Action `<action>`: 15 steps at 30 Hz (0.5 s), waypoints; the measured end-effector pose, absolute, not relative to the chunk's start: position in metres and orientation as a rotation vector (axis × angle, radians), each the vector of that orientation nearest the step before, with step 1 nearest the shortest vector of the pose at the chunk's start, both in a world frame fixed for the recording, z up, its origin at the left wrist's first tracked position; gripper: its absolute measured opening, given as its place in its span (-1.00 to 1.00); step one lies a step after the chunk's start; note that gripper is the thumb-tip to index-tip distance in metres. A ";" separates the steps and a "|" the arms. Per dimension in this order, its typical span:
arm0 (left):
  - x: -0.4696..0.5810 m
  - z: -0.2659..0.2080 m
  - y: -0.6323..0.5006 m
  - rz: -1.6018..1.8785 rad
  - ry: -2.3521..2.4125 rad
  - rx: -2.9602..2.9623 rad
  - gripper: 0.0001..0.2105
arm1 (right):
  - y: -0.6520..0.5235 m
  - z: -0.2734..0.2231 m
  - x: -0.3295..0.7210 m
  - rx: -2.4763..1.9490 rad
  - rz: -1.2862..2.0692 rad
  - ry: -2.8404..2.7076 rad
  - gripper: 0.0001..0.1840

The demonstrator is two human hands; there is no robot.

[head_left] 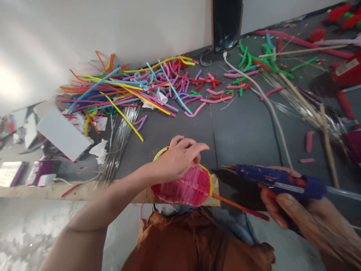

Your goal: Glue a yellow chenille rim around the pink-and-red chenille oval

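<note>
Dark grey tabletop: pink-red fuzzy oval piece at front edge, under L hand; blue plastic glue gun in R hand, to R of piece; multicoloured pipe-cleaner heap behind, L of ctr, nr white wall; thin silvery wire bundle L of piece; white rectangular box farther L; black slab phone at back, w/ white cable running fwd.

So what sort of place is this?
Probably a craft workspace: a heap of colourful pipe cleaners, a blue glue gun in the right hand, and a fuzzy pink piece under the left hand.
</note>
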State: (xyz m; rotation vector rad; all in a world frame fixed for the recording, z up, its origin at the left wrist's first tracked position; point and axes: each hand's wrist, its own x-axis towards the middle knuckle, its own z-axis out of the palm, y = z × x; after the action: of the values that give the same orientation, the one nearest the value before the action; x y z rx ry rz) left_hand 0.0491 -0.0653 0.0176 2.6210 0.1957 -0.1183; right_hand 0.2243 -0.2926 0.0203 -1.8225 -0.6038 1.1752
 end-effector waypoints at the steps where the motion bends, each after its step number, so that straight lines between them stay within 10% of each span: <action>1: 0.049 0.017 -0.066 -0.112 0.194 2.625 -0.58 | -0.292 0.021 0.224 -1.786 1.212 -0.512 -0.59; 15: 0.028 0.026 -0.059 -0.087 0.290 2.700 -0.48 | -0.295 0.039 0.225 -1.765 1.152 -0.407 -0.60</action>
State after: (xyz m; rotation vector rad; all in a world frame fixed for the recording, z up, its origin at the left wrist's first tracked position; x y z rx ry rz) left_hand 0.0276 -0.0586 0.0257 2.7000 0.2899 -0.0874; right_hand 0.2249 -0.2954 0.0390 -1.7648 -0.4068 1.1523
